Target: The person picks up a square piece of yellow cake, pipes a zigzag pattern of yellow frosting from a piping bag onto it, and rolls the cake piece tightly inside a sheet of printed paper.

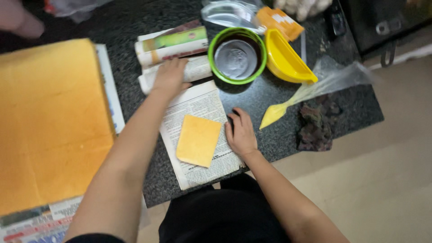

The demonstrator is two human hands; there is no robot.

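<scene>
L hand [169, 77] is pressing flat, fingers open, on the rolled newspaper [180, 72] at the far end of the newspaper sheet [198, 135]; R hand [241, 132] is resting open on the sheet's right edge, gripping nothing, w/ the yellow square [198, 140] lying mid-sheet between them. Risk, I'd judge: the green-rimmed bowl [237, 55] is sitting just beside the L hand, so a nudge could be tipping it on the bench [279, 130]; the roll could also be springing loose and shifting the square.

Orange rectangular packet [280, 21] with white label patches, lying at the counter's far edge beside a clear plastic bag [229, 13]. Clear cone-shaped bag [315, 90] with yellow paste in its tip, stretched right of the yellow bowl. Rolled printed wrappers [173, 42], green, white and red, just left of the green-rimmed tin.
</scene>
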